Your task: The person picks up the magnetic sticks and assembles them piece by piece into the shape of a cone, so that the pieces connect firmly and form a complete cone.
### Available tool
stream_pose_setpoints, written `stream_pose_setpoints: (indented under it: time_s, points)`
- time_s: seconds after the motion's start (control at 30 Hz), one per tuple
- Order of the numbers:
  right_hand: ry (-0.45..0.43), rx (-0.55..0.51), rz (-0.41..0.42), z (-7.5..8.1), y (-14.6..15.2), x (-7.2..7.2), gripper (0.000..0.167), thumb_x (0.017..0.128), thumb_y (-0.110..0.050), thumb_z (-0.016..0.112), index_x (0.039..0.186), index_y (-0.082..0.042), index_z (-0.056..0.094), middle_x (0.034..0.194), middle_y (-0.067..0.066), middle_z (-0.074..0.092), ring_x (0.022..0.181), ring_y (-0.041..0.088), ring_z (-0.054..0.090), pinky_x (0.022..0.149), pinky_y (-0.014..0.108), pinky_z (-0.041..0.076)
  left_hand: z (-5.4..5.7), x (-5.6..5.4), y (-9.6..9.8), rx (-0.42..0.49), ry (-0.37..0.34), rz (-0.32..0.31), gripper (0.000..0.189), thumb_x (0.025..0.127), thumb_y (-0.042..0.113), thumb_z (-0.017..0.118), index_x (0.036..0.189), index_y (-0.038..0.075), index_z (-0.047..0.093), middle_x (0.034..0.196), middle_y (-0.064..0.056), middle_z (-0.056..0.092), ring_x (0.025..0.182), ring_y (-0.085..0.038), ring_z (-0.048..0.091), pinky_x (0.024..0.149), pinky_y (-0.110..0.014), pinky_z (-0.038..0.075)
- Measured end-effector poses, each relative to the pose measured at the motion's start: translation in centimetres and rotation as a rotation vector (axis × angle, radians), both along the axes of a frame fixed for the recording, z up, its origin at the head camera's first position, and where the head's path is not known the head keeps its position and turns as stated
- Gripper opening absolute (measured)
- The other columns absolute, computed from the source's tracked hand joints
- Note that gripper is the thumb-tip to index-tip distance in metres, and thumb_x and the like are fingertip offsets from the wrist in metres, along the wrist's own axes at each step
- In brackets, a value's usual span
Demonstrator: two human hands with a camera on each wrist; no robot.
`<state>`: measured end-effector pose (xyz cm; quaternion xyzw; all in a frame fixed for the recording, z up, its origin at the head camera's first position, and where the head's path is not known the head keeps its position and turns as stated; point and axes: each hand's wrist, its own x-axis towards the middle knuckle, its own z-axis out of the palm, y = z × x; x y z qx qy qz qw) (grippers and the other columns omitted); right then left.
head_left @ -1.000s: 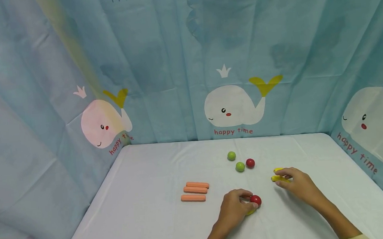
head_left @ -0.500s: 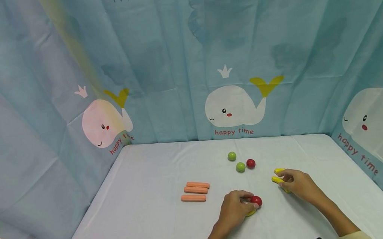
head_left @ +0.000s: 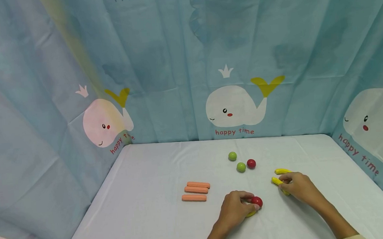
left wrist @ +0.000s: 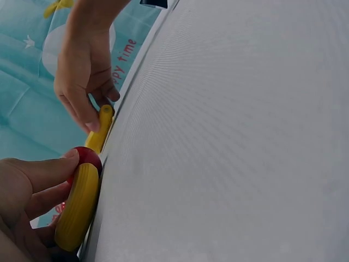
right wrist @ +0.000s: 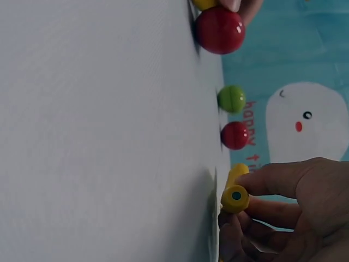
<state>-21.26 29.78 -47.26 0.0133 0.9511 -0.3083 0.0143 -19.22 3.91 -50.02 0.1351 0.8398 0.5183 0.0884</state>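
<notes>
My left hand (head_left: 233, 208) pinches a glossy red ball (head_left: 257, 202) between thumb and fingers, low over the white table. Against the ball, on the near side, lies a yellow toy banana (left wrist: 79, 210), mostly covered by the hand in the head view. On the right, the thumb and fingers of my right hand (head_left: 299, 188) grip another yellow toy banana (head_left: 276, 180), which slants toward me. Its round end (right wrist: 235, 198) faces the right wrist camera. Just behind that hand a third toy banana (head_left: 282, 171) lies on the cloth.
Farther back sit two green balls (head_left: 241, 167) and a second red ball (head_left: 251, 163). Three orange sausage-like sticks (head_left: 194, 197) lie left of my left hand. A blue whale-print curtain (head_left: 163, 110) stands behind the white table (head_left: 145, 220).
My right hand has drawn slightly toward me, and the toy banana in it has swung from sideways to slanting. The banana behind shows more. My left hand keeps its hold on the red ball.
</notes>
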Motion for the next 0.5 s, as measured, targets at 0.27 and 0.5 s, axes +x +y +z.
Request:
stream_pose_setpoints:
  time_s: [0.27,0.5]
  points:
    - [0.018,-0.047,-0.016,0.5,-1.2,0.4,0.033,0.093,-0.011,0.072,0.119,0.01,0.072,0.105,0.014,0.075,0.1,0.029,0.068,0.082,0.044,0.059,0.1,0.0,-0.1,0.0,-0.011,-0.004,0.024,0.086,0.021,0.09,0.108,0.017,0.083,0.091,0.015,0.074,0.077,0.0,0.054,0.072,-0.021,0.044]
    - [-0.015,-0.118,-0.042,0.4,-2.3,0.7,0.035,0.095,-0.017,0.076,0.124,0.002,0.069,0.096,0.006,0.073,0.084,0.02,0.064,0.067,0.033,0.052,0.2,0.0,-0.3,0.003,-0.024,-0.031,0.024,0.086,0.022,0.09,0.108,0.019,0.082,0.088,0.016,0.073,0.076,-0.001,0.054,0.07,-0.021,0.044]
